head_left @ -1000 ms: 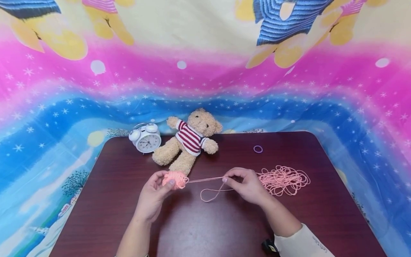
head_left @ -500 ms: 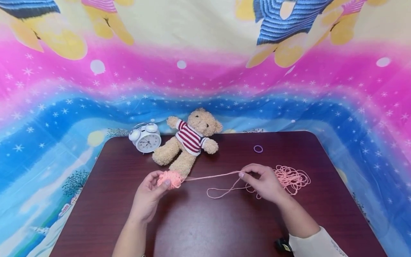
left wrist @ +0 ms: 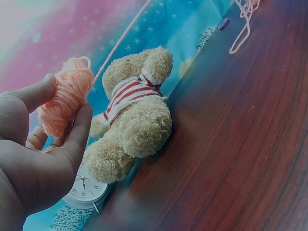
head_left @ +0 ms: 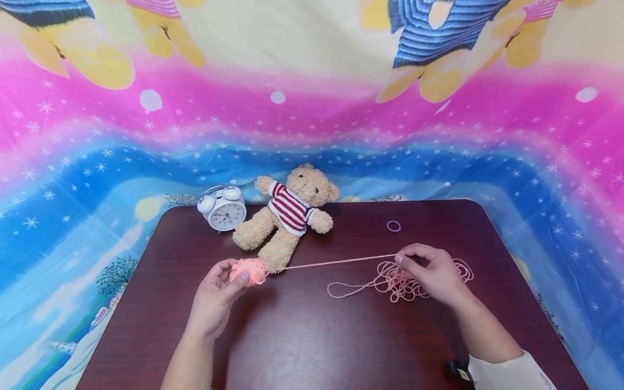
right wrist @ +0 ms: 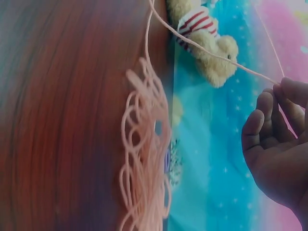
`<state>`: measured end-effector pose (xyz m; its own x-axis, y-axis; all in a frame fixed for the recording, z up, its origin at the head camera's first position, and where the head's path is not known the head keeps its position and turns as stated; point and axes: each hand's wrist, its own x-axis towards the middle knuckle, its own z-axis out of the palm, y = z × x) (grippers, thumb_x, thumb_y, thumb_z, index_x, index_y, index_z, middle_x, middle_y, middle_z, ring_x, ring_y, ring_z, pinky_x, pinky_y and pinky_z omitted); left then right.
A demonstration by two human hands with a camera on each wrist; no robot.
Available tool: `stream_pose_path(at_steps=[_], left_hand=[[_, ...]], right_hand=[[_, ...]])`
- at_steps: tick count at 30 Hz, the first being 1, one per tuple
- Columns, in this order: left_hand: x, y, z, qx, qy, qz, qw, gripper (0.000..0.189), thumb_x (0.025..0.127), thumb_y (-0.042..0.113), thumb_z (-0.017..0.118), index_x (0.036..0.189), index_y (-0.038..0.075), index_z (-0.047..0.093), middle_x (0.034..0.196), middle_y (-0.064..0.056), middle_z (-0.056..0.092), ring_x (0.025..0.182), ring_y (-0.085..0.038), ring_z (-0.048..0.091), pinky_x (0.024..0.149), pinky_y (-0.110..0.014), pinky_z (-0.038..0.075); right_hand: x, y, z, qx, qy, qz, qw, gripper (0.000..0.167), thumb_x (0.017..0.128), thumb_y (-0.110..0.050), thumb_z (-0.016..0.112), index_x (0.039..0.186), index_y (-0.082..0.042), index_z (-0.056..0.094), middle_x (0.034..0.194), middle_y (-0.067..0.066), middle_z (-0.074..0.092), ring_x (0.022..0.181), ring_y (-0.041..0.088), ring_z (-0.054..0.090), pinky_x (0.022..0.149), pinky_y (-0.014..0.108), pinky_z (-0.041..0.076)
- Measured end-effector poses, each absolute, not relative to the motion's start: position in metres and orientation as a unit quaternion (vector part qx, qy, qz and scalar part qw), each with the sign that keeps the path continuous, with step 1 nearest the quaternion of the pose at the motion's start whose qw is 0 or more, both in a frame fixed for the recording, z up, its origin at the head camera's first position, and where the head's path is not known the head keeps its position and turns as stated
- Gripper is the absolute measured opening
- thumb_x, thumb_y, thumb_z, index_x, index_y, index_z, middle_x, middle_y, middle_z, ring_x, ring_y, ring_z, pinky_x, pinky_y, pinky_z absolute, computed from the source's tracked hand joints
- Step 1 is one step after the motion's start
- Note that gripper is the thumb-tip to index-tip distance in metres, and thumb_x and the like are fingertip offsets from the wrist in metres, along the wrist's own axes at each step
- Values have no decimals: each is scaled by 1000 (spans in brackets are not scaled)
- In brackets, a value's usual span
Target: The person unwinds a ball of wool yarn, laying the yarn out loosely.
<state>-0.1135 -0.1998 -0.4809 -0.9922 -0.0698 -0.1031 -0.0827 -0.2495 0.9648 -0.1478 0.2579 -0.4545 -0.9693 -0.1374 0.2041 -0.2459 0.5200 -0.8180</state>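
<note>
My left hand holds a small peach ball of yarn between thumb and fingers, raised above the table. In the left wrist view the ball shows its wound strands, with a small loop at its top. A taut strand runs from it to my right hand, whose thumb and forefinger pinch it. Below the right hand lies a loose heap of peach yarn, partly hidden by that hand in the head view. The right wrist view shows the heap as tangled loops on the table.
A teddy bear in a striped shirt leans at the table's back, beside a white alarm clock. A purple ring lies at the back right of the dark table. A patterned cloth hangs behind.
My right hand has moved right, drawing the strand between the hands longer. The left hand has shifted slightly left with the yarn ball. Bear, clock and ring stay put.
</note>
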Motion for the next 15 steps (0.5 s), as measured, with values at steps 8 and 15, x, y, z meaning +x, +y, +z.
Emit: stream_pose_path(at_steps=[8, 15], left_hand=[[-112, -207, -481, -69, 615, 786, 1, 32, 97, -2, 68, 124, 2, 51, 108, 0, 66, 93, -10, 68, 89, -29, 60], [-108, -213, -482, -75, 619, 782, -7, 33, 97, -2, 69, 125, 1, 51, 107, -1, 67, 93, -11, 69, 89, -30, 60]], right_hand=[[-140, 282, -452, 88, -888, 447, 63, 9, 97, -20, 75, 105, -16, 79, 98, 0, 76, 80, 13, 65, 66, 21, 51], [-136, 306, -452, 47, -902, 425, 52, 18, 100, -30, 72, 108, -14, 78, 99, 5, 75, 79, 17, 63, 62, 26, 51]])
